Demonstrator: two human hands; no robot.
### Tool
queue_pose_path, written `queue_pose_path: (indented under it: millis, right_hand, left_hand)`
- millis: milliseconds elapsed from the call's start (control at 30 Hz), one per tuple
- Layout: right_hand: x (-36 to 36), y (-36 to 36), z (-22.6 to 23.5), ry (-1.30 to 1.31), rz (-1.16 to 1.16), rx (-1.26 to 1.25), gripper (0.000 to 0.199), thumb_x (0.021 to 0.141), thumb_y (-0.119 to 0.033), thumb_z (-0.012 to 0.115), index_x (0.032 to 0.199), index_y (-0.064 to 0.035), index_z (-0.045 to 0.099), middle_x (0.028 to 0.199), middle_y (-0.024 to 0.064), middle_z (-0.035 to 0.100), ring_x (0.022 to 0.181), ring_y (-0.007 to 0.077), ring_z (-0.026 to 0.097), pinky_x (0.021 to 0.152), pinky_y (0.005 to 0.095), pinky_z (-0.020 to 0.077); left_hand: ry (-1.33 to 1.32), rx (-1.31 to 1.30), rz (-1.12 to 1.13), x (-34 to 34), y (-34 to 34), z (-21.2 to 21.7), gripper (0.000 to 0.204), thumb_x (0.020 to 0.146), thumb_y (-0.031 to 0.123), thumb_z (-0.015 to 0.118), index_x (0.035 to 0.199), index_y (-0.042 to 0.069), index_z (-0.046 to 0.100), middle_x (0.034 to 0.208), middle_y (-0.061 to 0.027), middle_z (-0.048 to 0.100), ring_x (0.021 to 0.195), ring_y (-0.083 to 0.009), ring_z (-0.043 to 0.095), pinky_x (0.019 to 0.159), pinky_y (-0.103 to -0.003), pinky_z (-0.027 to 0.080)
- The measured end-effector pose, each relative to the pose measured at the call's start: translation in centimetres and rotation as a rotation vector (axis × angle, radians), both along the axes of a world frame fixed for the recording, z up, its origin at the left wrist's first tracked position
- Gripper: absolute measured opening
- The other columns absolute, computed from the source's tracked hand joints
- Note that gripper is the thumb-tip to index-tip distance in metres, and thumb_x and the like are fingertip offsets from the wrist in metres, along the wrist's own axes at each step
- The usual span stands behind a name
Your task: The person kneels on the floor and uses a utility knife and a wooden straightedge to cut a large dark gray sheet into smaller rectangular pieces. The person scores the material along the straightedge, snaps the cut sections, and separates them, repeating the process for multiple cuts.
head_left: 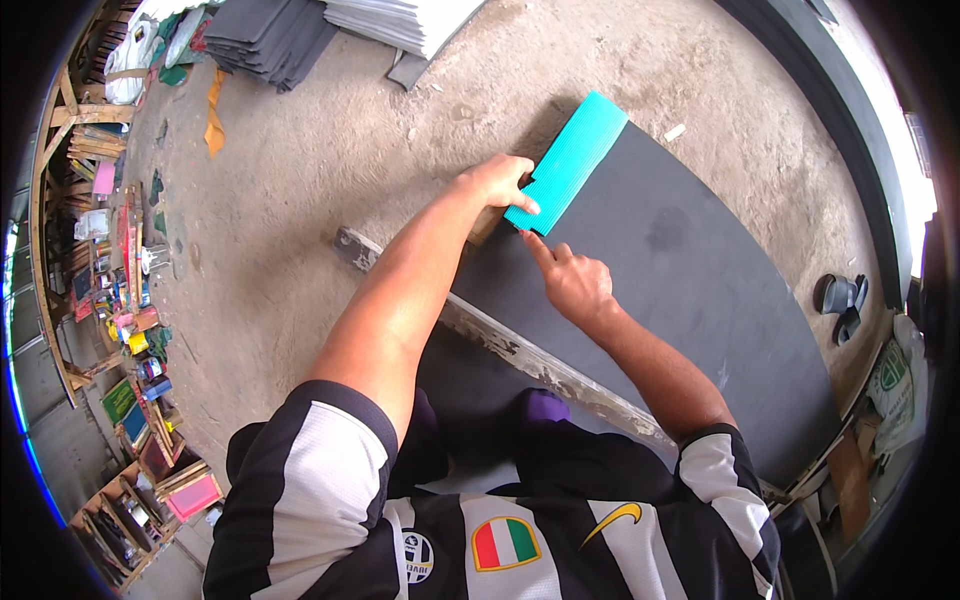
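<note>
A turquoise ribbed sheet (578,158), long and narrow, lies at the far left edge of a large dark grey board (680,270). My left hand (498,183) grips the sheet's near left side, its thumb on top and the other fingers partly hidden at the edge. Just below, my right hand (577,283) rests over the board. Its index finger stretches to the sheet's near corner, while the other fingers look bent. I see nothing held in that hand. A small dark patch shows at this corner, too small to make out.
A worn wooden beam (540,360) runs along the board's near side, before my legs. Stacked dark sheets (270,40) and white sheets (400,22) lie at the back. Cluttered wooden shelves (130,250) line the left. Dark sandals (842,305) lie at right.
</note>
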State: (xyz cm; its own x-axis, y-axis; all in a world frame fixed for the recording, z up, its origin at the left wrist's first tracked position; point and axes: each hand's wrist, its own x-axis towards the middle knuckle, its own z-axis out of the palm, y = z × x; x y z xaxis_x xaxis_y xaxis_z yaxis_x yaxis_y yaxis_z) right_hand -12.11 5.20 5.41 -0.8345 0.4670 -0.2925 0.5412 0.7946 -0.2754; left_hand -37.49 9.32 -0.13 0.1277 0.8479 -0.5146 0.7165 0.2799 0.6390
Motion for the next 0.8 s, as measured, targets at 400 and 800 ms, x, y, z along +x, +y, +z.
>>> queue_pose_path:
  millis: [400,800]
  right_hand:
    - [7.8,2.7,-2.1,0.316,-0.99,-0.441,0.027,0.104,-0.026,0.067,0.096,-0.0008,0.06,0.085,0.0147,0.07,0.071,0.0267,0.069,0.064,0.0393,0.0543]
    - [4.9,6.2,-5.3,0.779,-1.405,-0.665,0.032,0.09,-0.019,0.083,0.11,0.0034,0.072,0.076,0.0046,0.067,0.056,0.0111,0.059,0.051,0.03,0.0479]
  left_hand:
    - [0.274,0.402,0.302,6.7,-7.5,0.9,0.068,0.083,0.03,0.088,0.144,0.014,0.062,0.12,-0.0138,0.062,0.117,-0.0353,0.061,0.1,-0.048,0.051]
    - [0.04,0.283,0.584,17.3,-7.2,0.3,0.063,0.087,0.016,0.082,0.145,0.005,0.06,0.118,-0.0135,0.065,0.108,-0.0362,0.063,0.095,-0.048,0.052]
